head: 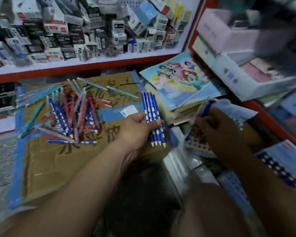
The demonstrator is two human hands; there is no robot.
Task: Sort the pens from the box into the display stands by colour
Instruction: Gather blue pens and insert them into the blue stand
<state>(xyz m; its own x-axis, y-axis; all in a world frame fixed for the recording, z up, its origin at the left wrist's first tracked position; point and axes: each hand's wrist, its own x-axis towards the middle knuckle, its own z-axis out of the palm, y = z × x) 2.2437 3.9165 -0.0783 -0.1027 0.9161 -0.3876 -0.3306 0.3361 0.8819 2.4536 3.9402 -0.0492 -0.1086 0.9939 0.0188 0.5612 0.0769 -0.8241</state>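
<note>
My left hand (140,127) grips a bundle of several blue pens with white spots (151,108), tips pointing down. To the right, my right hand (220,132) pinches one blue pen (206,106) over a blue-and-white spotted display stand (199,146), with a pale wrapper beside the fingers. A loose pile of pens (70,115) in blue, red, pink and teal lies on a flat cardboard box (58,161) taped in blue, left of both hands.
A red-edged shelf (85,65) packed with small stationery boxes runs along the back. Princess-print books (179,77) lie behind the hands. White and pink boxes (237,77) fill the right shelves. Another spotted blue pack (280,165) sits at lower right.
</note>
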